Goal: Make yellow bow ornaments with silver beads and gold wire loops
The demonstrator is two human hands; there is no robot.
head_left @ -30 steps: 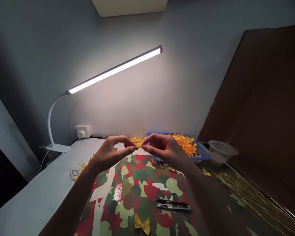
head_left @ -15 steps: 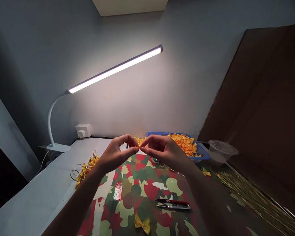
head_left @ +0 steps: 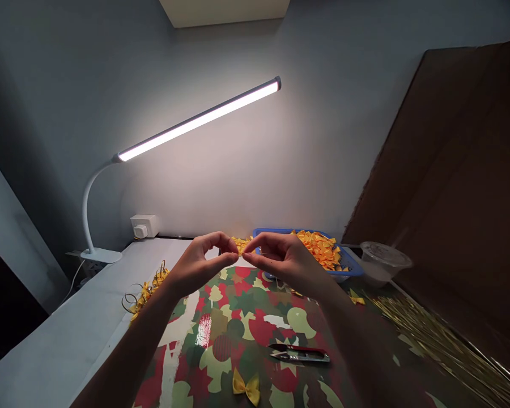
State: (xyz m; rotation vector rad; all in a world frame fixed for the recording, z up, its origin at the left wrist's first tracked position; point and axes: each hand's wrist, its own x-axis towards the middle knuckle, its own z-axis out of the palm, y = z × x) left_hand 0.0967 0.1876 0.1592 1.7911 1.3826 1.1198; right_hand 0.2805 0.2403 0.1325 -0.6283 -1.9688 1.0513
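Both my hands are raised over the far part of the patterned sheet, fingertips nearly meeting. My left hand [head_left: 199, 263] is closed in a pinch of thumb and forefinger. Facing it, my right hand [head_left: 285, 259] pinches the same way, with a thin pale strand faintly visible by its fingers. What sits between the fingertips is too small to make out. Behind them lies a pile of small yellow pieces [head_left: 241, 243]. A yellow ribbon bow [head_left: 246, 387] rests near the front edge, and thread snips [head_left: 300, 355] lie to its right.
A blue basket [head_left: 356, 268] holds many orange-yellow bows [head_left: 321, 249]. Beside it stands a clear plastic tub [head_left: 385, 262]. Gold wire strands [head_left: 442, 343] lie at right. Bows with curled wires [head_left: 147, 292] sit left of my forearm. A lit desk lamp [head_left: 199, 119] hangs above.
The fingertips of my two hands have drawn slightly apart, leaving a small gap between them. The bow and the snips have stayed in place.
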